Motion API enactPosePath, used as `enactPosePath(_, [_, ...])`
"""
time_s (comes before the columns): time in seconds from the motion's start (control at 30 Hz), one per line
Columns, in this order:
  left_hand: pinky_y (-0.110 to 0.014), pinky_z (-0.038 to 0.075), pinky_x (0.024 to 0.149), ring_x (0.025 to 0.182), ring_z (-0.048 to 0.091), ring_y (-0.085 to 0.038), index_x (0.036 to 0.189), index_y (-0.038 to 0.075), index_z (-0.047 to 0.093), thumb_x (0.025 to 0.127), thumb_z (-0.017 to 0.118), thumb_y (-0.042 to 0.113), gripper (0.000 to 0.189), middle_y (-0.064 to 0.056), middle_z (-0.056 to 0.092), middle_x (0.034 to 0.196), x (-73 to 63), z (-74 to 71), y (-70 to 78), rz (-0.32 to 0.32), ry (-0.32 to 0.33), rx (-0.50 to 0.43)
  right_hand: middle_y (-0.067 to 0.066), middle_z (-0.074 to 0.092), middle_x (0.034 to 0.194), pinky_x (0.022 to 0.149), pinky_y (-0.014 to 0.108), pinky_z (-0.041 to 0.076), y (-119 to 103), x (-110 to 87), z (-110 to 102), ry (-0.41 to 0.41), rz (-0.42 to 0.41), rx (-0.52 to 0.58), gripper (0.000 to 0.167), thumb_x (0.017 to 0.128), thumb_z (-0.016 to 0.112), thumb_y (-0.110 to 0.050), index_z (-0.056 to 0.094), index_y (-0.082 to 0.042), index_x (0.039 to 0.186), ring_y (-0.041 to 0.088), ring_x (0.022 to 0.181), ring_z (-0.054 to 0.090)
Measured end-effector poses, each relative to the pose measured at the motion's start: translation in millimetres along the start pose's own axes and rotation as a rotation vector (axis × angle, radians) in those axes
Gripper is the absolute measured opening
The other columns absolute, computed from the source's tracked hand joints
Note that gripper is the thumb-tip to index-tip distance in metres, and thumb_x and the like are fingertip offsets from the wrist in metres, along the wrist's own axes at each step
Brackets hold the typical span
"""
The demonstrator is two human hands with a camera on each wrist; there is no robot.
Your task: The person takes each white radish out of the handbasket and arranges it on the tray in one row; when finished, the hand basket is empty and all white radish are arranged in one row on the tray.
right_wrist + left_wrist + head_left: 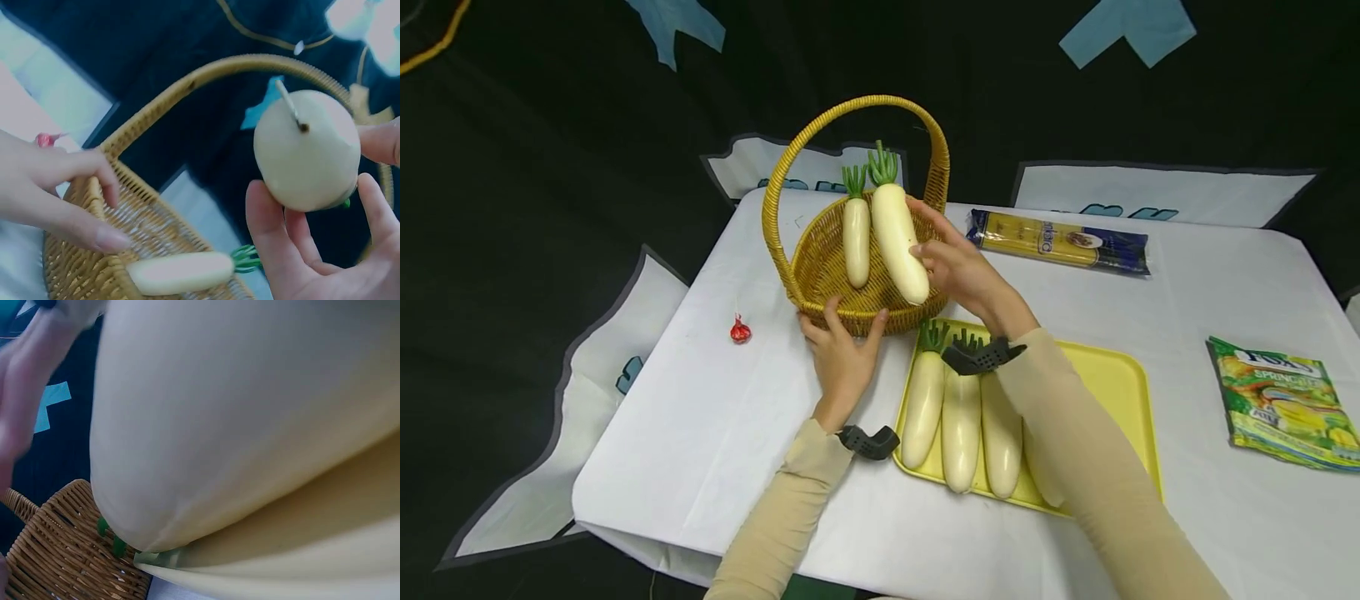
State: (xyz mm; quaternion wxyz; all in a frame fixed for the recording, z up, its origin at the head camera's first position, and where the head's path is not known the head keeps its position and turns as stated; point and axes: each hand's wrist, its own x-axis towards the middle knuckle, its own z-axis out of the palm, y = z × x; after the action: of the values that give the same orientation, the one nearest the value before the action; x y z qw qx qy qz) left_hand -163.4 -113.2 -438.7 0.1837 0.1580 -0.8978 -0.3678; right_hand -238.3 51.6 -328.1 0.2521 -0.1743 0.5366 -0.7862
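My right hand (951, 262) grips a white radish (897, 242) with green stem stubs, tilted over the right side of the wicker basket (820, 258). In the right wrist view, its fingers and thumb surround the blunt end of the radish (306, 150). My left hand (844, 354) holds the basket's near rim, fingers hooked over it (56, 187). Another white radish (856, 242) lies inside the basket, leafy end toward the back. Right of my left wrist, several more radishes (961, 429) lie side by side on a yellow tray (1108, 400), partly covered by my right forearm.
The basket's tall arched handle (868, 102) rises over its opening. A pasta packet (1060, 242) lies at the back right, and a green-yellow packet (1288, 404) at the far right. A small red wrapped item (740, 330) sits left of the basket on the white-covered table (700, 450).
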Motion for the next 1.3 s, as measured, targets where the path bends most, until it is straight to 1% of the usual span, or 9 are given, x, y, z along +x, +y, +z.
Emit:
enactPosePath(0.13, [-0.054,0.041,0.084,0.119,0.032,-0.051,0.131,0.021,0.029,0.074,0.043,0.076,0.08,-0.032,0.0,0.143,2.2,-0.7,1.8,0.007,-0.017,-0.018,0.008,0.034,0.135,0.075,0.028,0.05,-15.4,-34.6,-7.4,-0.029,-0.052,-0.022,0.064,0.088,0.04,0.001,0.025,-0.03,0.142,0.015,0.102,0.051])
enactPosePath(0.23, [-0.054,0.042,0.082,0.118,0.032,-0.05,0.131,0.021,0.029,0.075,0.042,0.075,0.08,-0.032,0.0,0.143,2.9,-2.4,1.4,0.006,-0.022,-0.022,0.007,0.037,0.131,0.076,0.027,0.05,-19.3,-64.1,-14.9,-0.018,-0.058,-0.092,0.066,0.087,0.041,0.002,0.023,-0.028,0.143,0.014,0.106,0.05])
enactPosePath(0.47, [-0.053,0.042,0.079,0.121,0.028,-0.05,0.133,0.02,0.028,0.075,0.045,0.073,0.08,-0.031,-0.003,0.144,2.1,-6.4,-2.0,0.002,-0.025,-0.036,0.003,0.044,0.124,0.075,0.023,0.048,-3.1,-137.4,-37.4,0.055,-0.048,-0.249,0.063,0.091,0.043,0.0,0.02,-0.023,0.144,0.009,0.103,0.054])
enactPosePath(0.6, [-0.054,0.041,0.081,0.122,0.026,-0.051,0.133,0.019,0.028,0.074,0.043,0.075,0.082,-0.032,-0.004,0.143,2.7,-3.9,-1.7,0.015,-0.039,-0.041,0.001,0.045,0.121,0.075,0.022,0.049,10.3,-180.2,-52.4,0.144,-0.025,-0.359,0.062,0.092,0.044,0.0,0.02,-0.021,0.144,0.005,0.102,0.058])
enactPosePath(0.77, [-0.055,0.041,0.085,0.125,0.024,-0.052,0.133,0.02,0.028,0.074,0.043,0.075,0.082,-0.034,-0.005,0.142,1.3,-0.8,-2.1,0.009,-0.044,-0.045,-0.006,0.045,0.116,0.076,0.022,0.047,27.7,-223.0,-60.6,0.314,0.111,-0.536,0.06,0.093,0.048,-0.011,0.02,-0.026,0.144,0.0,0.097,0.057])
enactPosePath(0.9, [-0.054,0.042,0.082,0.123,0.027,-0.051,0.132,0.019,0.029,0.076,0.045,0.073,0.08,-0.034,-0.003,0.142,-0.2,1.1,-1.9,0.024,-0.034,-0.043,-0.008,0.047,0.112,0.073,0.026,0.047,41.1,-245.8,-61.0,0.413,0.229,-0.623,0.059,0.094,0.049,-0.019,0.019,-0.029,0.144,-0.002,0.095,0.054])
enactPosePath(1.07, [-0.053,0.041,0.084,0.121,0.029,-0.051,0.132,0.018,0.029,0.077,0.045,0.071,0.078,-0.034,-0.001,0.142,0.0,1.2,-2.1,0.041,-0.023,-0.039,0.005,0.045,0.116,0.072,0.027,0.048,51.9,-259.4,-58.2,0.492,0.319,-0.643,0.061,0.093,0.051,-0.022,0.019,-0.03,0.144,-0.004,0.093,0.052])
enactPosePath(1.2, [-0.054,0.041,0.082,0.12,0.029,-0.052,0.132,0.018,0.029,0.077,0.044,0.071,0.078,-0.034,-0.001,0.142,-0.3,1.6,-2.4,0.042,-0.029,-0.036,0.014,0.04,0.123,0.072,0.027,0.049,57.3,-264.9,-55.2,0.518,0.368,-0.644,0.063,0.092,0.052,-0.025,0.018,-0.029,0.144,-0.005,0.092,0.051])
enactPosePath(1.3, [-0.055,0.04,0.085,0.121,0.029,-0.053,0.132,0.018,0.029,0.077,0.044,0.071,0.078,-0.034,-0.001,0.142,-0.5,1.7,-3.0,0.041,-0.026,-0.04,0.017,0.037,0.127,0.07,0.027,0.049,59.2,-267.1,-51.8,0.52,0.389,-0.666,0.064,0.091,0.054,-0.027,0.018,-0.028,0.144,-0.003,0.092,0.05])
